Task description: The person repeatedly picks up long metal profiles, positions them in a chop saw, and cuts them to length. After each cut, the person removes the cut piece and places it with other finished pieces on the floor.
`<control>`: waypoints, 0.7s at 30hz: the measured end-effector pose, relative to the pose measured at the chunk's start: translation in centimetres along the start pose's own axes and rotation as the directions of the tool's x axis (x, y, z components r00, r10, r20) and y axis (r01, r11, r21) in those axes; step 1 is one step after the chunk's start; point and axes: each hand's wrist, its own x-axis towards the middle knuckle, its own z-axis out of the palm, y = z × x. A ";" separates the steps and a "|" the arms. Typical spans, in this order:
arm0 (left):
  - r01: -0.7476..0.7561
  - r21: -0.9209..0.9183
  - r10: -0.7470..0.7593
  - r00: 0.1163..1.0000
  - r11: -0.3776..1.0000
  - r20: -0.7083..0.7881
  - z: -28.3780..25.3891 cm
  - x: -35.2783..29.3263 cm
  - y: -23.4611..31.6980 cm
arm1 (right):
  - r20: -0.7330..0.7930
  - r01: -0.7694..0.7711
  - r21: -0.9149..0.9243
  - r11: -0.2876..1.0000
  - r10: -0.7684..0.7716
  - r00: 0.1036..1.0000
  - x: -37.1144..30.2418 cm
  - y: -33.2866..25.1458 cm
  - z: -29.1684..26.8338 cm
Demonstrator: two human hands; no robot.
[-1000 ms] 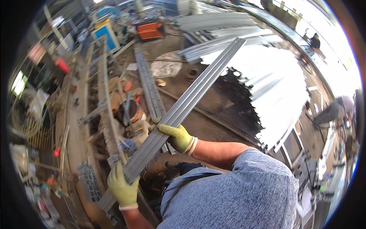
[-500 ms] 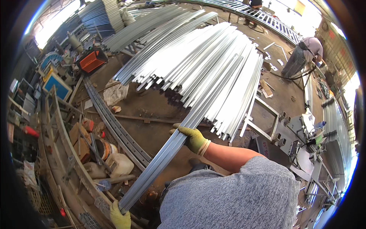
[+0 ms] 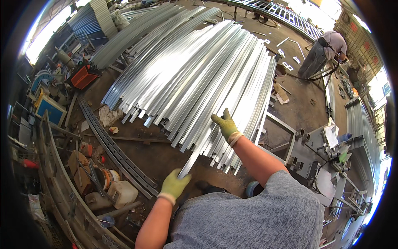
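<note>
A large pile of shiny galvanized metal tubes [image 3: 182, 89] lies fanned out in front of me. My left hand [image 3: 175, 184], in a yellow-green glove, is closed around the near end of a metal tube [image 3: 190, 164] that juts out from the pile toward me. The tube's far part lies among the others. Above the pile's right half is my right hand [image 3: 226, 125], gloved the same way, with thumb and fingers spread apart. Nothing shows in its grasp; whether its underside touches the tubes I cannot tell.
A welded metal frame [image 3: 286, 132] and a machine bench [image 3: 311, 153] stand to the right. Curved perforated steel rails [image 3: 112, 145] lie at left, near a white plastic jerrycan [image 3: 123, 194] and an orange box [image 3: 84, 75]. Another person [image 3: 325, 54] bends over work at far right.
The bundle of tubes I held with both hands now lies on the pile, mostly pushed away from me. My left hand moved forward and right; my right hand let go and opened.
</note>
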 end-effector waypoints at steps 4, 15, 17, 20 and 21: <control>-0.204 0.409 0.210 0.977 0.889 0.030 2.2 4.2 6.1 | -0.175 -0.002 -0.214 0.977 -0.037 0.984 5.4 2.1 -2.8; 0.153 -0.183 -0.201 0.938 0.971 -0.283 0.3 -8.5 -21.1 | -0.453 -0.065 -0.002 0.998 0.057 0.890 12.9 7.0 -9.5; 0.320 -0.267 -0.399 0.854 0.909 -0.334 2.3 -15.0 -27.1 | -0.544 -0.140 -0.153 0.978 0.035 0.839 13.5 8.2 -10.7; 0.492 -0.218 -0.538 0.769 0.843 -0.344 6.0 -24.8 -32.7 | -0.552 -0.168 -0.182 0.969 0.041 0.833 13.2 10.5 -12.3; 0.546 -0.088 -0.544 0.782 0.833 -0.304 7.0 -26.9 -34.0 | -0.519 -0.117 -0.212 0.970 -0.010 0.855 12.9 11.0 -12.8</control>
